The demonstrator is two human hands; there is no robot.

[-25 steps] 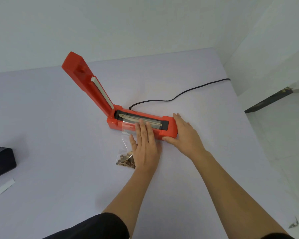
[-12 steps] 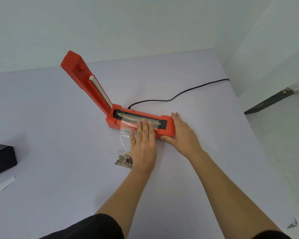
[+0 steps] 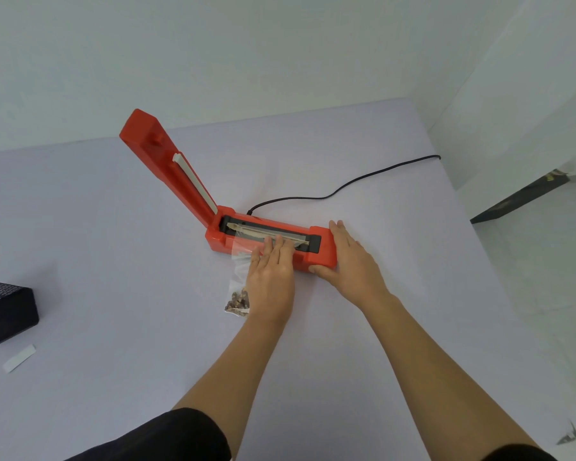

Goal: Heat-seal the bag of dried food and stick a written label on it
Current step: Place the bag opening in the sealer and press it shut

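The orange plastic heat sealer (image 3: 273,242) sits mid-table on the pale lilac table (image 3: 113,227), its hinged arm (image 3: 167,171) raised at its left end. A black power cord (image 3: 346,184) runs from behind it to the far right. The clear plastic bag of dried brown pieces (image 3: 240,287) lies just near of the sealer, its far edge over the sealing strip, under the flat left hand (image 3: 271,277). The right hand (image 3: 350,261) rests on the sealer's right end. Far left lies a black box (image 3: 4,314), with a small white paper label (image 3: 19,358) nearer

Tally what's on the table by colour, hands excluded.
Red: 1, the heat sealer, lid up
Black: 2, the power cord and the box at the left edge
Clear: 1, the bag with brown dried food in it
White: 1, the paper strip in front of the box
Total: 5
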